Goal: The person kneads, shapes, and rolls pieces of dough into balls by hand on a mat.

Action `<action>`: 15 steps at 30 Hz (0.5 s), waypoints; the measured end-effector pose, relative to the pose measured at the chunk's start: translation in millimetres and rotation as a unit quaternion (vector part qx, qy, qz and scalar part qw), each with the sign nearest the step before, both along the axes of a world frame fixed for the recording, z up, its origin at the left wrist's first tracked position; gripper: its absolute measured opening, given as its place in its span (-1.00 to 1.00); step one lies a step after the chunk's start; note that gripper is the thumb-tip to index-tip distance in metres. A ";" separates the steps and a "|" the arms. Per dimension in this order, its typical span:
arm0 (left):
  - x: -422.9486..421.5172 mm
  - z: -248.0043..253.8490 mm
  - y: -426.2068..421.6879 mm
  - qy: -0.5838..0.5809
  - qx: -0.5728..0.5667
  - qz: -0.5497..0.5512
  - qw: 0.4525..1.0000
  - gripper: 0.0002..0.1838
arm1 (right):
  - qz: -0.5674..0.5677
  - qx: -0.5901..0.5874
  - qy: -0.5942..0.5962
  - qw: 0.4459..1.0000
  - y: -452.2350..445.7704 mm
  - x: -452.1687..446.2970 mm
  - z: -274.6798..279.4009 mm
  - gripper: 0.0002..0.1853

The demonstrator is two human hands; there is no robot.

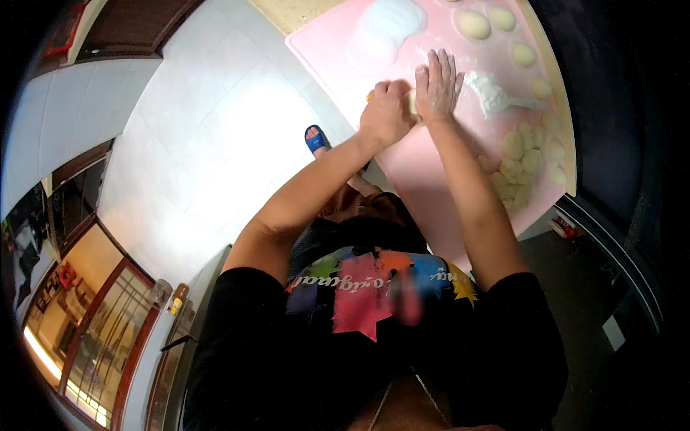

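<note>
My left hand (388,113) is closed with its fingers curled over the pink mat (424,176), its edge against a pale piece of dough (412,103). A small orange-yellow spot shows by its knuckles; I cannot make out what it is. Pressed beside the dough, my right hand (438,85) lies flat with fingers stretched out and floury. Most of the dough is hidden under the two hands. A heap of white flour (491,95) sits just right of my right hand.
Several round dough balls (474,25) line the mat's far right side. A pile of small dough pieces (519,161) lies at the right. A whitish round patch (388,25) is at the far left of the mat. Tiled floor (215,108) stretches left of the table.
</note>
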State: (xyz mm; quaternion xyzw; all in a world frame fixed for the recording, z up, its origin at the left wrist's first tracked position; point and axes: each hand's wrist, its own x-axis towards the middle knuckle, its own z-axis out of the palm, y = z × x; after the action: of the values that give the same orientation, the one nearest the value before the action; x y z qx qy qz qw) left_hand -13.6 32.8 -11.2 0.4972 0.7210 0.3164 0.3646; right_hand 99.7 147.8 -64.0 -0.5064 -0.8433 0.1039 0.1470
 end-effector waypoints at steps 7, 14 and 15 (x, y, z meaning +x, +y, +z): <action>19.5 27.2 15.8 0.020 -0.116 0.005 0.993 -0.29 | 0.019 -0.370 0.386 0.845 23.0 -6.4 20.8 -0.34; 31.0 4.6 -54.3 -0.003 0.083 0.021 0.996 -0.20 | -0.059 -0.043 0.032 0.997 -70.0 10.6 9.4 -0.40; 21.7 6.4 -48.9 -0.001 0.083 0.022 0.996 -0.20 | -0.058 -0.043 0.034 0.997 -60.8 7.6 6.1 -0.40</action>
State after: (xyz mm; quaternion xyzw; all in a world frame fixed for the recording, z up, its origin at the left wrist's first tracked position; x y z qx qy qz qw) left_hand 8.1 -16.1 -4.8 0.5096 0.7025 0.3835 0.3158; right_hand 107.3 86.9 -58.0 -0.5568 -0.8017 0.1484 0.1590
